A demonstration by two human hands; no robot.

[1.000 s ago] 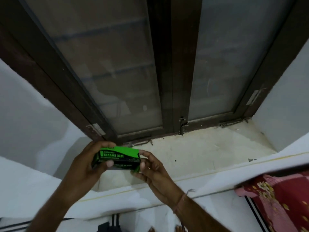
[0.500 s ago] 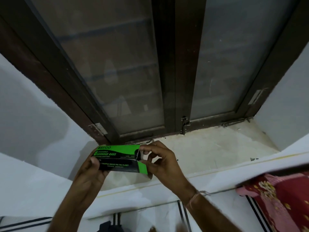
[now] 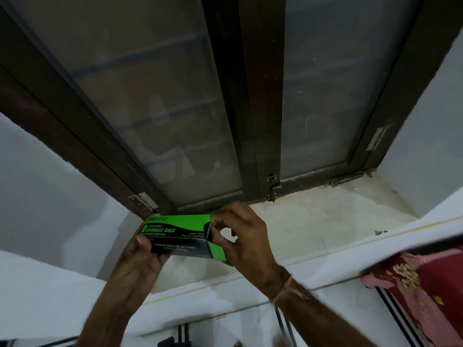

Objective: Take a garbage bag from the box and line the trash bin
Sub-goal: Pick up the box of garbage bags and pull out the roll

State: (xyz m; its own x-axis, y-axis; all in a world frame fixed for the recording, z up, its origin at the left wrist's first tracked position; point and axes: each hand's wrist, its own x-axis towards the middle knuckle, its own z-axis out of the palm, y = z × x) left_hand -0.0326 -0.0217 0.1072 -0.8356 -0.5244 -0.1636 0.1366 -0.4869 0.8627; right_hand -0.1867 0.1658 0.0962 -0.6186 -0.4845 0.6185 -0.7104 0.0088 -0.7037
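Above the pale stone window sill (image 3: 325,221): green-and-black cardboard garbage-bag box (image 3: 179,236) held level, left hand (image 3: 142,259) gripping one end as brace, right hand (image 3: 240,236) pinching the other end, probably to open it.

Ahead of my grips the pale windowsill (image 3: 325,221) lies bare and open — plenty of room to the right. The dark window frame (image 3: 253,121) with its latch (image 3: 272,187) walls off the back; side walls hem the recess, and red patterned cloth (image 3: 426,291) crowds my lower right.
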